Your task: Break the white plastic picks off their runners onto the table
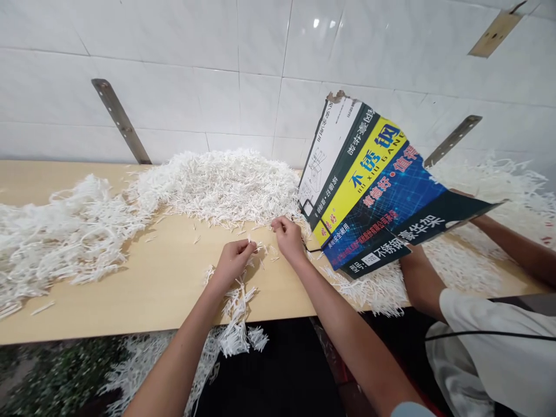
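- While my left hand (234, 260) pinches a small tuft of thin white strands (259, 249) between thumb and fingers, it sits between the front and back edges of the pale tan, smooth-topped bench (160, 295).
- My right hand (288, 238) is curled closer to the back edge; I cannot tell whether its fingertips grip anything.
- Below my left hand, a bushy white clump of strands (236, 333) hangs over the front edge.
- A mounded heap of short white pieces (230, 182) lies along the back edge.
- Right of my right hand, a tilted yellow, blue and dark printed cardboard panel (373, 191) stands near another person's bare forearm (422, 281).
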Tool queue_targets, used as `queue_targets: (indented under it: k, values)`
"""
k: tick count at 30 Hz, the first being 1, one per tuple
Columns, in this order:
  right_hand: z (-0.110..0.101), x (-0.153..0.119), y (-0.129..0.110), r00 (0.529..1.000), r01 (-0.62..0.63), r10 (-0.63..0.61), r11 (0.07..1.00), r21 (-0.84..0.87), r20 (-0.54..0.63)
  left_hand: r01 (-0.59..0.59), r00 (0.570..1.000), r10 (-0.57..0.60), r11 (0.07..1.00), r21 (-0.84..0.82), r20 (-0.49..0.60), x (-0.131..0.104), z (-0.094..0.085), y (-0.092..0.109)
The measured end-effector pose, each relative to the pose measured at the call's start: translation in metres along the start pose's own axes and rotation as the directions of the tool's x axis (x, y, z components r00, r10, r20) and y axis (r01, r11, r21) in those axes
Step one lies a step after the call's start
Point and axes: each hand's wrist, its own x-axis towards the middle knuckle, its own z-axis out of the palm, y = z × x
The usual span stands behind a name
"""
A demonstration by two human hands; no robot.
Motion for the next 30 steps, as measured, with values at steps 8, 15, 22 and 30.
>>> queue_targets:
  k: [8,15,22,30]
  values:
    - [0.004,-0.011,-0.013,0.913,0.099,-0.150,0.984,0.150,0.380,-0.032,0.999,0.031,0.999,-0.030,-0.012,0.005,0.002,0.002]
    - [-0.001,-0.002,0.004,0.997,-0.073,0.076,0.994,0.075,-0.033,0.022,1.000,-0.022,1.000,0.020,0.006,0.005,0.007,0.001]
    - [0.002,-0.004,-0.012,0.938,0.131,-0.178,0.976,0.173,0.296,0.011,0.999,-0.011,1.000,0.024,0.038,0.004,0.006,0.003]
    - [0.003,-0.008,-0.008,0.915,-0.014,-0.063,0.982,0.187,0.399,-0.025,0.995,0.012,0.992,0.123,0.100,0.008,0.006,0.009]
